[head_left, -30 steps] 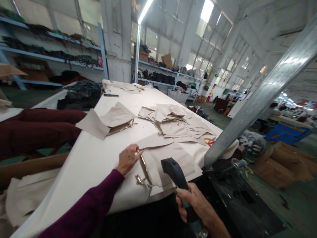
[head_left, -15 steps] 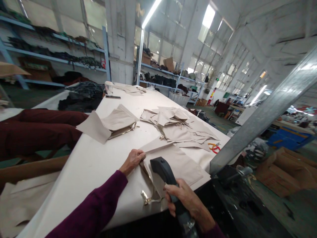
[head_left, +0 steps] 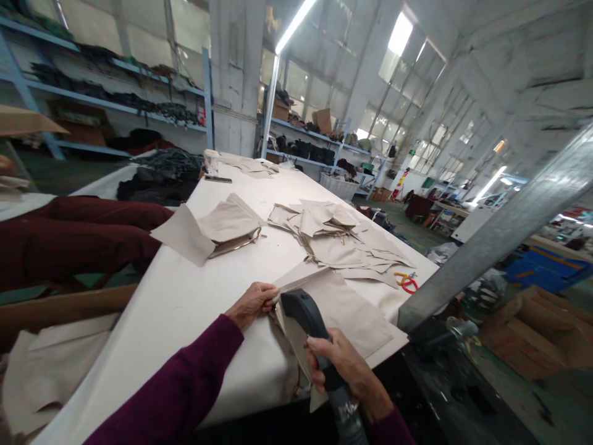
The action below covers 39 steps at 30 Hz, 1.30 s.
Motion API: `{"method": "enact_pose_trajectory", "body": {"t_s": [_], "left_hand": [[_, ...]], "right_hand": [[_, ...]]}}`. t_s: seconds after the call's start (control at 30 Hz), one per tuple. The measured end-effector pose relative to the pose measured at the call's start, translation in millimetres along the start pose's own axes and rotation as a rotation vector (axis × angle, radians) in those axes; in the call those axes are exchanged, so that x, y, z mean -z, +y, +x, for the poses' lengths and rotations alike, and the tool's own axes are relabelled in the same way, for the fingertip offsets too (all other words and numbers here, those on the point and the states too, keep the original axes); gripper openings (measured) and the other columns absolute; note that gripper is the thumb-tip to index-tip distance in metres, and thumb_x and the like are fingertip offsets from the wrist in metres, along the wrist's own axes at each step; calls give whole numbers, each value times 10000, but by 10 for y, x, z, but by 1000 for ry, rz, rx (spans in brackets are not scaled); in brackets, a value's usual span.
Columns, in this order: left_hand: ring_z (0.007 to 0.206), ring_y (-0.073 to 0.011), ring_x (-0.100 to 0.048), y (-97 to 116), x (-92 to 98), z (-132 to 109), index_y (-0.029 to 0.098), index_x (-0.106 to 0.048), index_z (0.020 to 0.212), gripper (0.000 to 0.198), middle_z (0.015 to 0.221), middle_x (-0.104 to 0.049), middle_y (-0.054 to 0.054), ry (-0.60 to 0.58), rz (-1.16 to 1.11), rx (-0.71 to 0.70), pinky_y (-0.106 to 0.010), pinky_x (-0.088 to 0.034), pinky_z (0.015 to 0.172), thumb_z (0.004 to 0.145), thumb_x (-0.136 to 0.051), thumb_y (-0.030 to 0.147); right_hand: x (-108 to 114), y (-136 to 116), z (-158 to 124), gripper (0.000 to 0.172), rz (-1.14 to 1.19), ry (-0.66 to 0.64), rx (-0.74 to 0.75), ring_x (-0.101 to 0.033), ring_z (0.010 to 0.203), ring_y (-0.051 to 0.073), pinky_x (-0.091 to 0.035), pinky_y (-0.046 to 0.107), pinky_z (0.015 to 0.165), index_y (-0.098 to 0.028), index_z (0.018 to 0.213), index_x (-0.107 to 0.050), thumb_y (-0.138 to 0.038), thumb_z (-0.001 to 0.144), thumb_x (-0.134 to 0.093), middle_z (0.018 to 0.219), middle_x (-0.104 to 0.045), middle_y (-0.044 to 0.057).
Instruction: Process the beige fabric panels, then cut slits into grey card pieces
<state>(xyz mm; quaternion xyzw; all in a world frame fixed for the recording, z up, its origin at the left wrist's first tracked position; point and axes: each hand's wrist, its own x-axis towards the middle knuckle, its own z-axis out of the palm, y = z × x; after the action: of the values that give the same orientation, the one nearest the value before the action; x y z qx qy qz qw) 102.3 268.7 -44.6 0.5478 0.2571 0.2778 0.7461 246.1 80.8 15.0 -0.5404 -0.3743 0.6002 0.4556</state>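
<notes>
My left hand (head_left: 254, 304) pinches the corner of a beige fabric piece (head_left: 349, 309) that has a metal zipper along its near edge. My right hand (head_left: 346, 369) is wrapped round a black, curved hand-held nozzle (head_left: 302, 310) whose tail runs down like a hose. The nozzle's head is over the zippered edge, close to my left fingertips. Whether it touches the fabric is hard to tell. Part of the fabric hangs over the near edge of the white table (head_left: 180, 321), and its lower end is partly covered by my right hand and the nozzle.
A folded beige zippered piece (head_left: 231, 222) lies left of centre. Beyond my hands is a loose pile of beige pieces (head_left: 331, 232). Red-and-yellow pliers (head_left: 407, 282) lie by a slanted metal post (head_left: 486, 241). A cardboard box (head_left: 60, 312) with fabric stands at left.
The zippered edge and its gold pull have swung down past the table edge, and the pull has gone from sight. The nozzle's head is closer to my left fingers.
</notes>
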Motion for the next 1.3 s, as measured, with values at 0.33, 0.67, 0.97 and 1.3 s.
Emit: {"method": "enact_pose_trajectory", "body": {"t_s": [0.33,0.67,0.97,1.3], "left_hand": [[415,-31,-330,-20,-54,-68,124,-494,580,337,484,-418,44,-64,-96,9,-174,-212,404,689,-689,375],[452,-45,-402,6,-89,-74,83,-602,618,211,516,-485,12,-105,-122,54,-175,-289,427,642,-719,257],[398,-29,-315,-30,-100,-100,83,-622,658,205,470,-387,56,-136,-38,52,-184,-224,405,671,-670,283],[379,-70,-423,9,-71,-137,112,-619,706,104,447,-487,32,235,172,20,-183,-315,391,679,-580,203]], "right_hand": [[8,-89,280,329,-51,95,94,-456,363,84,-393,197,355,-160,687,-527,-468,786,-582,478,-515,-43],[-82,56,-279,328,-89,85,-14,-424,312,82,-354,187,313,-156,657,-514,-453,781,-577,414,-476,-50],[-220,123,-98,307,-164,139,8,-448,314,87,-360,179,311,-162,656,-521,-436,783,-571,413,-494,-51],[163,-15,-394,339,-68,296,33,-451,360,73,-392,195,344,-158,752,-518,-486,772,-602,534,-507,-54]]}}
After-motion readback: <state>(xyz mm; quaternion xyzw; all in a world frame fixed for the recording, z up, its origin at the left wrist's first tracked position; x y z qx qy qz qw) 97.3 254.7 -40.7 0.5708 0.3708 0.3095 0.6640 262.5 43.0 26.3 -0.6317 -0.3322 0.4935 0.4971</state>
